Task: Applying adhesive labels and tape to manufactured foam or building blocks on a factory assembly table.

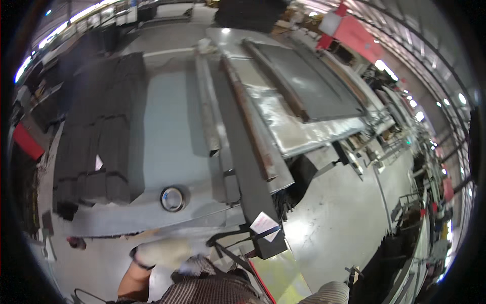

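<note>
One gloved left hand rests at the near edge of the bench, blurred, so I cannot tell its fingers' grip. Long metal strips lie ahead, dark stacks far left; my right hand is unseen.

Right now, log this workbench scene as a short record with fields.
Left hand: gloved left hand at the near edge of the grey table, blurred, grip unclear
Right hand: not in view
Nearest: round metal tin
Left of tin: stacks of dark sheets
Right of tin: long metal bars, white paper tag
</note>
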Demonstrator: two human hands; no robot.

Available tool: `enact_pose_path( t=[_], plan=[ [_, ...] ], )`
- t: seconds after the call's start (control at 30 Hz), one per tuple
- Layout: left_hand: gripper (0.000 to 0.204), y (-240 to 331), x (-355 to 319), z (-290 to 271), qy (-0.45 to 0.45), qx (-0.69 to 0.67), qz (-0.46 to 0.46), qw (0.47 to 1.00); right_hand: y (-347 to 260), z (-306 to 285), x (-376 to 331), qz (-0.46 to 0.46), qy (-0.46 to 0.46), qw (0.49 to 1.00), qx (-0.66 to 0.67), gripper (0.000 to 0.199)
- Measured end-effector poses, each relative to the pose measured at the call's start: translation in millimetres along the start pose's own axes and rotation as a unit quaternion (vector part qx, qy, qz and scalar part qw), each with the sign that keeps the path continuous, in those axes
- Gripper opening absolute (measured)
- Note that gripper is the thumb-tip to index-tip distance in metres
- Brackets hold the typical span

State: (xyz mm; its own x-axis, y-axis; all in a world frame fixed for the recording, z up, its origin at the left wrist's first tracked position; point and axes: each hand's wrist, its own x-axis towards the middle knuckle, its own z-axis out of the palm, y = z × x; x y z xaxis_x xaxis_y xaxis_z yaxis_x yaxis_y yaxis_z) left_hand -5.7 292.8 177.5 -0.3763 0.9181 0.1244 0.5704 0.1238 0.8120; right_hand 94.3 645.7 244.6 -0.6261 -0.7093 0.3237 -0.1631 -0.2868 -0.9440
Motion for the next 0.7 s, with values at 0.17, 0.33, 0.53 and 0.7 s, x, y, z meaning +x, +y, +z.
enact_pose_path(
  t=[0.17, 0.33, 0.53, 0.7],
  plan=[
    [0.067, 89.0, 15.8, -53.0, -0.173, -0.324, 0.500, 0.784, -34.0, 24.0, -10.5, 0.007, -0.073, 0.996, -0.045, 0.050],
    [0.056, 119.4, -16.5, -44.2, -0.251, -0.242, 0.552, 0.757, -66.2, 74.3, -26.8, -0.033, -0.162, 0.981, -0.105, 0.058],
    [0.043, 56.2, -55.4, 49.4, -0.115, -0.237, -0.208, 0.942, -93.5, 155.3, -82.9, -0.118, -0.230, 0.945, -0.203, 0.069],
    [0.043, 2.9, -95.2, 119.5, 0.034, -0.140, -0.423, 0.895, -85.7, 238.4, -176.0, 0.099, -0.043, 0.979, -0.175, 0.066]
  ],
)
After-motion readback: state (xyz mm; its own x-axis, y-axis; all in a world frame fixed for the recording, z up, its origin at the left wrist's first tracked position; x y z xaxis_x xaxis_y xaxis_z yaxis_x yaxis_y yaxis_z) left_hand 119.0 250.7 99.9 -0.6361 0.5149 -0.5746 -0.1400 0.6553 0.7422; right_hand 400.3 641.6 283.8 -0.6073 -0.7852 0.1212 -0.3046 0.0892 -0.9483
